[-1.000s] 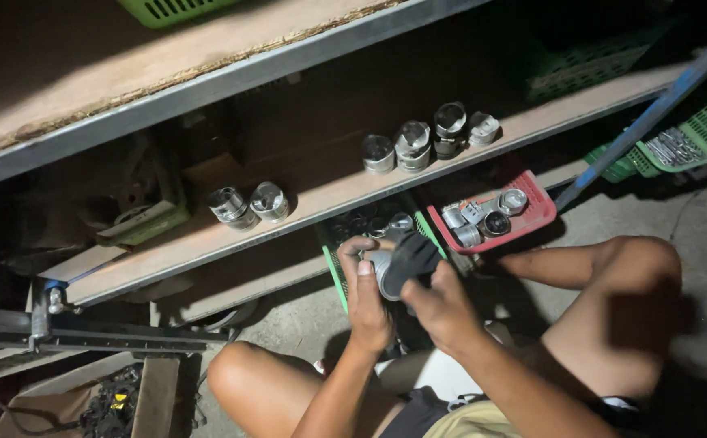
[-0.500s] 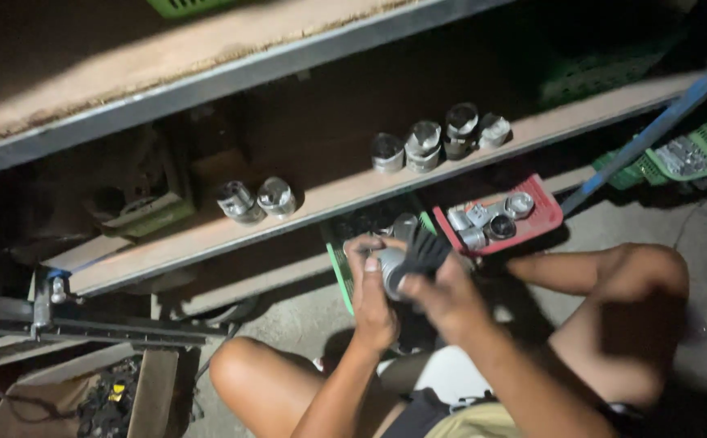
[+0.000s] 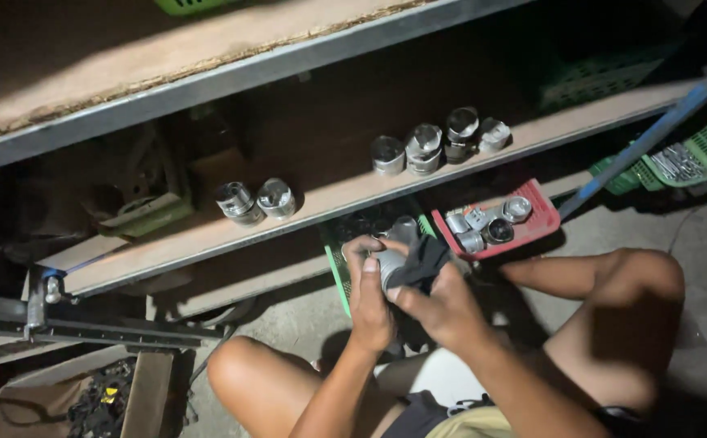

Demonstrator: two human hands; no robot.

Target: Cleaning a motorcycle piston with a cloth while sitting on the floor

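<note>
Between my two hands, just above my knees, sits a round metal part (image 3: 387, 264). My left hand (image 3: 368, 304) grips it from the side, while my right hand (image 3: 442, 307) presses a dark cloth (image 3: 423, 261) against it. Just behind lies a green tray (image 3: 338, 268), with a red tray (image 3: 532, 227) of metal pieces beside it. Further back, the wooden shelf (image 3: 321, 203) carries more metal cylinders (image 3: 425, 148).
</note>
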